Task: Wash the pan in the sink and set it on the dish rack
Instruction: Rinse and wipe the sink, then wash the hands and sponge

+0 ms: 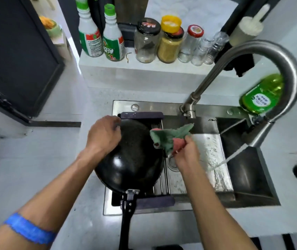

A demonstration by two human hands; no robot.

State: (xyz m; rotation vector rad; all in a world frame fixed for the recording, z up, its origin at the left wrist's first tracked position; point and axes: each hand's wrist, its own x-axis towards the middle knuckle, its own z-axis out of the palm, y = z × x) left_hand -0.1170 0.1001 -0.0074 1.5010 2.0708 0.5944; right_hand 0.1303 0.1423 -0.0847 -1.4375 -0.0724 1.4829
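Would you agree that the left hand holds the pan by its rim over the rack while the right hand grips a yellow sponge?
Not quite: the right hand grips a green and pink cloth, not a yellow sponge. The head view shows it. The rest stands: the left hand holds the pan by its rim over the rack.

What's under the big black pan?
Under the pan you can see a roll-up dish rack with metal rods and dark end bars, laid across the sink. The pan hides most of the rack and whatever lies in the sink below it.
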